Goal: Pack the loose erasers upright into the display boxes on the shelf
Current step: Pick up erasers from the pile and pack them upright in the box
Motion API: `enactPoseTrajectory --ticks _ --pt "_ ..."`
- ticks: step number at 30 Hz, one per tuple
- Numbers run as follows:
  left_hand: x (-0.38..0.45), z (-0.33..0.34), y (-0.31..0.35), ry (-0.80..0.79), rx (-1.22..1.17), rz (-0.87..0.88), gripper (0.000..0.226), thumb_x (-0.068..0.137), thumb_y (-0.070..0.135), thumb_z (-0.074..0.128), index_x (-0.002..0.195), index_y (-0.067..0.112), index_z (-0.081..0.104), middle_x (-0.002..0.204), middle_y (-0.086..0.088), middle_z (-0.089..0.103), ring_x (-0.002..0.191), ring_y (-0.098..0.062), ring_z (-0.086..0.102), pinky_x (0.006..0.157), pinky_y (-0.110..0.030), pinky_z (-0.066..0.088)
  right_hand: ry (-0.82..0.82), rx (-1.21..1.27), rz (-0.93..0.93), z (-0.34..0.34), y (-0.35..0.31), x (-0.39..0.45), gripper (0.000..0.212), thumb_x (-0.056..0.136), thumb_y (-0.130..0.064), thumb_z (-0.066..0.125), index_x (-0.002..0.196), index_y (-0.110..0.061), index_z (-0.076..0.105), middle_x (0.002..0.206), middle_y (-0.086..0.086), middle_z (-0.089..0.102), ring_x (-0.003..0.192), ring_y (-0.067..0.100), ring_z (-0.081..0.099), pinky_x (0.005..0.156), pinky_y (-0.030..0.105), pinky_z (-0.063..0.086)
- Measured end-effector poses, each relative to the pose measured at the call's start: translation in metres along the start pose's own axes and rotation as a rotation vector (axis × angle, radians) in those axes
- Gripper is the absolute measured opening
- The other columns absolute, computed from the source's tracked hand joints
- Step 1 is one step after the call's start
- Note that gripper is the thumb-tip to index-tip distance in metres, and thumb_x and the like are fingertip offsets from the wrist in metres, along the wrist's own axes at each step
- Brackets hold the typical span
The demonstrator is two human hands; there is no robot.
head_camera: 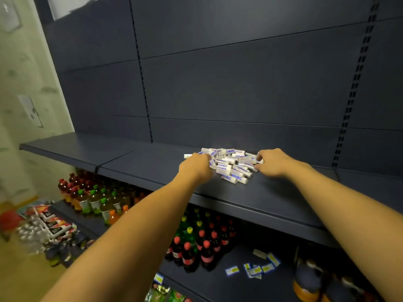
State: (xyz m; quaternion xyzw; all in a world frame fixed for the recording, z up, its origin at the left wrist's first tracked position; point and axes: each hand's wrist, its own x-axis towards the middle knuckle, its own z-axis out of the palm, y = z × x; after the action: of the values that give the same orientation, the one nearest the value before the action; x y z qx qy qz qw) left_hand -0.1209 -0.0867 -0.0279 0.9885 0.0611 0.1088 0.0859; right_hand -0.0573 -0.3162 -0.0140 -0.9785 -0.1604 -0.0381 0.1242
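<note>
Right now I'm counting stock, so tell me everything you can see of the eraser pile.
The eraser pile is a loose heap of small white blocks in white-and-blue paper sleeves, lying flat and crisscrossed, none upright. It sits on the dark shelf near the back panel. The left hand touches its left edge, the right hand its right.
</note>
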Motion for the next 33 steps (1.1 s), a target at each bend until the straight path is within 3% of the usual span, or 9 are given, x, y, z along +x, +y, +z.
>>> enactPoseTrajectory --ticks 7,13,15,19,23,27,33 --pt "0.065 0.016 -0.018 0.037 -0.022 0.009 0.034 0.095 0.025 0.055 0.128 0.015 0.062 0.123 -0.009 0.064 0.102 -0.03 0.064 0.085 -0.042 0.057 0.007 0.013 0.011 0.006 0.002 0.045 0.033 0.092 -0.03 0.062 0.122 -0.019 0.06 0.121 0.007 0.06 0.1 0.024 0.061 0.088 0.037 0.054" --pt "0.135 0.034 -0.018 0.03 0.045 0.021 0.02 0.093 0.017 0.058 0.109 0.011 0.069 0.104 -0.009 0.068 0.087 -0.03 0.065 0.073 -0.039 0.057 -0.003 0.035 -0.045 0.002 0.016 0.097 0.025 0.091 -0.025 0.066 0.116 -0.019 0.066 0.111 0.002 0.064 0.097 0.02 0.061 0.085 0.031 0.051" --pt "0.156 0.042 -0.018 0.036 0.058 0.01 0.014 0.094 0.02 0.059 0.094 0.009 0.068 0.091 -0.009 0.066 0.078 -0.03 0.062 0.067 -0.037 0.055 -0.009 0.044 -0.043 0.002 0.022 0.113 0.024 0.091 -0.025 0.067 0.114 -0.02 0.067 0.111 0.004 0.066 0.097 0.021 0.064 0.089 0.036 0.055" --pt "0.188 0.058 -0.021 0.04 0.046 -0.031 0.028 0.096 0.023 0.058 0.071 0.013 0.052 0.074 -0.006 0.059 0.065 -0.026 0.057 0.056 -0.033 0.045 0.004 0.055 -0.075 0.008 0.031 0.138 0.023 0.092 -0.022 0.066 0.115 -0.017 0.067 0.109 0.003 0.066 0.093 0.019 0.062 0.085 0.032 0.053" --pt "0.206 0.064 -0.03 -0.01 0.031 -0.037 0.026 0.095 0.024 0.063 0.073 0.013 0.055 0.074 -0.006 0.06 0.064 -0.024 0.056 0.053 -0.034 0.045 -0.01 0.064 -0.083 0.022 0.032 0.158 0.022 0.093 -0.017 0.066 0.115 -0.016 0.068 0.108 0.003 0.066 0.083 0.016 0.059 0.071 0.027 0.047" --pt "0.219 0.066 -0.042 -0.06 -0.005 0.012 0.01 0.089 0.018 0.067 0.09 0.01 0.073 0.085 -0.009 0.069 0.074 -0.029 0.065 0.064 -0.038 0.056 -0.007 0.116 -0.086 0.033 0.023 0.181 0.022 0.091 -0.014 0.067 0.113 -0.017 0.068 0.107 0.003 0.066 0.086 0.019 0.062 0.075 0.032 0.052" --pt "0.229 0.064 -0.054 -0.08 -0.023 0.09 0.008 0.084 0.02 0.073 0.084 0.013 0.076 0.084 -0.007 0.07 0.078 -0.031 0.067 0.062 -0.035 0.054 0.027 0.057 -0.14 0.05 -0.001 0.208 0.025 0.092 -0.015 0.067 0.116 -0.021 0.069 0.103 -0.002 0.065 0.092 0.018 0.062 0.086 0.036 0.055"
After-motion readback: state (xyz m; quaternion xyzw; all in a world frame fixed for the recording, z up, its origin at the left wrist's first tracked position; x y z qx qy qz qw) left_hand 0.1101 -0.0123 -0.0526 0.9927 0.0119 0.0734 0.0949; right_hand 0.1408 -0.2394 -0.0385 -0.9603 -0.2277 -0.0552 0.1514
